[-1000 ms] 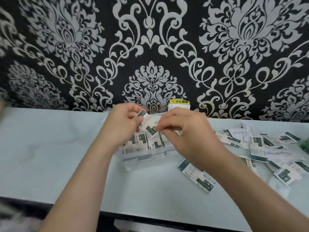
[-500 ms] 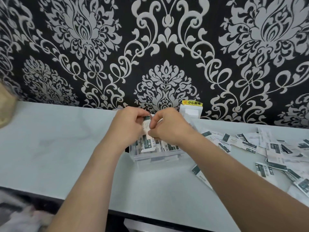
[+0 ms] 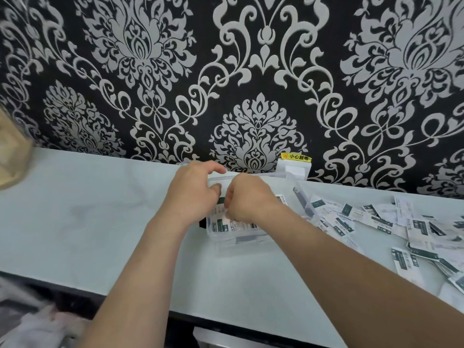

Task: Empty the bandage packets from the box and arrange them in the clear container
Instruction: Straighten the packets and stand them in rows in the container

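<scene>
Pinching a bandage packet [image 3: 220,214] in narrow grips, left hand [image 3: 192,194] and right hand [image 3: 249,200] reach into clear container [image 3: 227,245]

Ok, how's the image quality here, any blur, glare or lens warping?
Head view: soft, even light, no harsh glare; the counter sits tilted in frame; the tan object far left is blurred; print on packets in the clear container is soft.

Prob. a home room, not a lab/shop. Black wallpaper [image 3: 155,79] w/ silver damask print runs behind & both sides of a white socket cover [image 3: 294,171] w/ a yellow warning sticker [image 3: 296,157]. Below & in front of the cover: pale marble-look countertop [image 3: 88,212], dark front edge. Far left of the cover: blurred tan item [image 3: 12,151], can't ID.
</scene>
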Demonstrator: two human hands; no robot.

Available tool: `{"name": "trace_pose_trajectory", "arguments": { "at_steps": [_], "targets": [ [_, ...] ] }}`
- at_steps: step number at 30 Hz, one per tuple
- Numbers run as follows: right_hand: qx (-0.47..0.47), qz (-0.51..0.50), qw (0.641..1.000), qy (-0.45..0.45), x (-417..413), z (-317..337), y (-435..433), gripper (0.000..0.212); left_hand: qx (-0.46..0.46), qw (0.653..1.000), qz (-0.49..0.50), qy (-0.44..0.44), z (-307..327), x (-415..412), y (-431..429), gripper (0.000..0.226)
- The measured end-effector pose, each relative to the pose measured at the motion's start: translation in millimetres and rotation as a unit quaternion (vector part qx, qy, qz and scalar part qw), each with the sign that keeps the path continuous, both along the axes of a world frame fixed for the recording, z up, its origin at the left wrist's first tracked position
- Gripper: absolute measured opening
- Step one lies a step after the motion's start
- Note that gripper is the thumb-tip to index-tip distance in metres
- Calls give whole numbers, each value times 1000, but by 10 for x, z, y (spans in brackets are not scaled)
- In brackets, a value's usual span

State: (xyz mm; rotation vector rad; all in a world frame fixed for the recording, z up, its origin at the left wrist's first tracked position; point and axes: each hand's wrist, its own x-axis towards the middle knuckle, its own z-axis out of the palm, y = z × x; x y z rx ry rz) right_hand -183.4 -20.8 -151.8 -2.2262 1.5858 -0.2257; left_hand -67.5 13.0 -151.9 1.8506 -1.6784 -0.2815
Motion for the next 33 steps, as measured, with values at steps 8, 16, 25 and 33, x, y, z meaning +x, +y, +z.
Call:
{"name": "trace_pose_trajectory", "arguments": {
  "at_steps": [8, 16, 25, 33],
  "targets": [
    [-35, -51, 982, -176, -703, 472, 210, 24, -192, 973, -129, 19, 359, -547, 226, 28],
    [-52, -209, 943, -252, -1994, 220, 505, 20, 82, 916, -338, -199, 89, -1459, 533, 30],
    [2, -176, 973, -147, -2171, -380, 461, 29, 112, 936, -199, -270, -291, -1941, 480, 46],
    [37, -203, 954, -217, -2196, -400, 446, 27, 80, 916, -208, -332, -159, -2039, 451, 29]
  ]
}}
